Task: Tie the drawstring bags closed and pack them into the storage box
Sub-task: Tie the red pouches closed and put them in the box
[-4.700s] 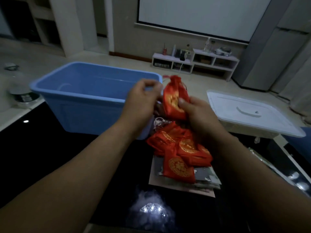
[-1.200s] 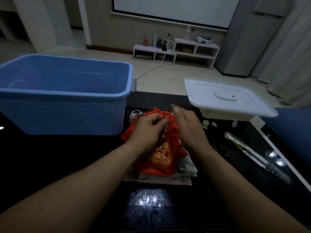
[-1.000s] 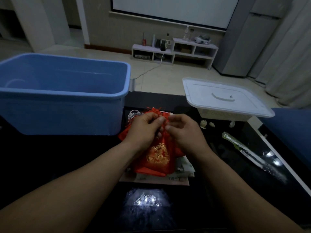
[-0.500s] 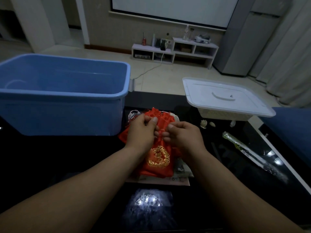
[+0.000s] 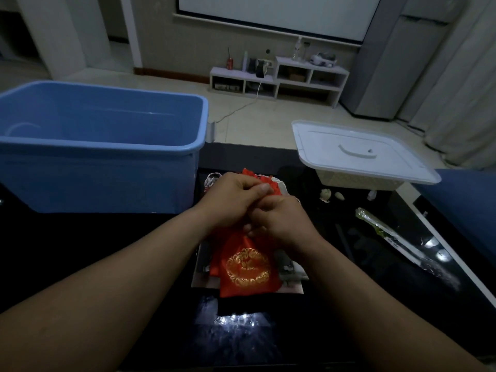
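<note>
Left grip (image 5: pixel 233 201) and right grip (image 5: pixel 281 221) both pinch the red drawstring bag (image 5: pixel 247 267) at its neck.

Glossy black table (image 5: pixel 80 237) under blue storage box (image 5: pixel 107 181), white-lidded basket (image 5: pixel 357 181), papers (image 5: pixel 203 275), plastic-wrapped stick (image 5: pixel 386 232).

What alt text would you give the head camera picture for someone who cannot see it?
A person's left hand and right hand pinch the neck of a red drawstring bag with a gold emblem, over more red bags on a black table. An open blue storage box stands to the left; a white lid rests on a basket to the right.
</note>
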`<move>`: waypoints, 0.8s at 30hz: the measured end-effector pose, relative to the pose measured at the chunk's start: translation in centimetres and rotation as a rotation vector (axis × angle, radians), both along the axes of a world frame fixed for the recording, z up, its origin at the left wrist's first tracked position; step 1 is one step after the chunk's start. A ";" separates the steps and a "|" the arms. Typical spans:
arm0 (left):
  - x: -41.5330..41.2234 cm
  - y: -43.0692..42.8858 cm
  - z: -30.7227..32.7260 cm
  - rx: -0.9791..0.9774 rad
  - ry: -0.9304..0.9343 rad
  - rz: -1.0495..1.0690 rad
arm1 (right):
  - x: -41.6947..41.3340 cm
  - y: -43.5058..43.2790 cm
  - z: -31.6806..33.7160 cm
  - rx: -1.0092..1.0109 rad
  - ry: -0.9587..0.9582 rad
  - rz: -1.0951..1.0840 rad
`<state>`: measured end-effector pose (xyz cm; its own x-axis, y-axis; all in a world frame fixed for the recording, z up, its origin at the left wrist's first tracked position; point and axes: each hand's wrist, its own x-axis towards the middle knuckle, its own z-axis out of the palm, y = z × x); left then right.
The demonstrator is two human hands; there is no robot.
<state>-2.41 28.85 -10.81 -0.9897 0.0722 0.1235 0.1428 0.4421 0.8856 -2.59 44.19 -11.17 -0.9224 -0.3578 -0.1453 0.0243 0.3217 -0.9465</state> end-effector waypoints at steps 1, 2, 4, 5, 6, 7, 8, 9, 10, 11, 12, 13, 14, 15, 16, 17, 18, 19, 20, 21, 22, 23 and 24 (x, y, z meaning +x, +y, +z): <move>0.0 0.1 0.2 -0.010 0.010 -0.007 | 0.1 -0.2 0.0 0.027 0.010 0.010; 0.0 0.3 0.4 -0.015 0.019 -0.013 | 0.1 -0.3 -0.1 0.047 0.018 0.016; -0.2 0.3 0.7 0.013 0.006 -0.024 | 0.0 -0.4 -0.2 0.071 0.025 0.020; -0.3 0.2 0.9 0.038 -0.013 -0.035 | -0.2 -0.4 -0.2 0.073 0.018 0.017; -0.4 0.0 0.9 0.062 -0.033 -0.046 | -0.2 -0.3 -0.1 0.063 0.002 0.014; -0.5 -0.1 1.1 0.083 -0.051 -0.057 | -0.3 -0.2 0.0 0.045 -0.019 0.015; -0.6 -0.3 1.3 0.097 -0.065 -0.068 | -0.3 -0.1 0.1 0.030 -0.035 0.020; -0.7 -0.4 1.5 0.115 -0.075 -0.078 | -0.2 0.0 0.2 0.018 -0.048 0.024; -0.8 -0.4 1.6 0.141 -0.082 -0.081 | -0.2 0.1 0.3 0.002 -0.061 0.026; -0.9 -0.3 1.7 0.183 -0.086 -0.078 | -0.1 0.2 0.2 -0.019 -0.083 0.025; -1.0 -0.3 1.7 0.228 -0.088 -0.065 | -0.2 0.3 0.1 -0.048 -0.114 0.018; -1.1 -0.4 1.7 0.266 -0.087 -0.044 | -0.2 0.4 0.0 -0.087 -0.151 0.007; -1.2 -0.5 1.6 0.276 -0.088 -0.017 | -0.3 0.5 -0.1 -0.127 -0.184 -0.008; -1.3 -0.7 1.5 0.240 -0.095 0.003 | -0.5 0.6 -0.3 -0.163 -0.210 -0.024; -1.1 -0.9 1.5 0.143 -0.109 0.000 | -0.8 0.8 -0.4 -0.190 -0.226 -0.042; -0.7 -1.2 1.5 0.006 -0.133 -0.036 | -1.0 1.0 -0.5 -0.206 -0.232 -0.057; -0.3 -1.3 1.4 -0.134 -0.160 -0.094 | -1.3 1.3 -0.6 -0.207 -0.228 -0.066; 0.3 -1.4 1.3 -0.239 -0.175 -0.155 | -1.5 1.6 -0.6 -0.204 -0.219 -0.069; 0.7 -1.4 1.0 -0.308 -0.166 -0.200 | -1.6 1.8 -0.6 -0.203 -0.207 -0.064; 1.1 -1.4 0.8 -0.349 -0.131 -0.216 | -1.6 1.9 -0.6 -0.204 -0.198 -0.057; 1.2 -1.4 0.6 -0.381 -0.091 -0.200 | -1.6 2.0 -0.6 -0.205 -0.194 -0.055; 1.2 -1.4 0.5 -0.408 -0.050 -0.163 | -1.5 2.0 -0.6 -0.200 -0.186 -0.057; 1.1 -1.4 0.4 -0.433 -0.015 -0.124 | -1.4 2.0 -0.7 -0.186 -0.174 -0.064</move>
<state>-1.28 27.43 -10.41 -0.9719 0.2319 0.0412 0.2062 0.7530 0.6249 -4.03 46.22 -11.82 -0.9109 -0.3349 -0.2410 0.2068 0.1349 -0.9691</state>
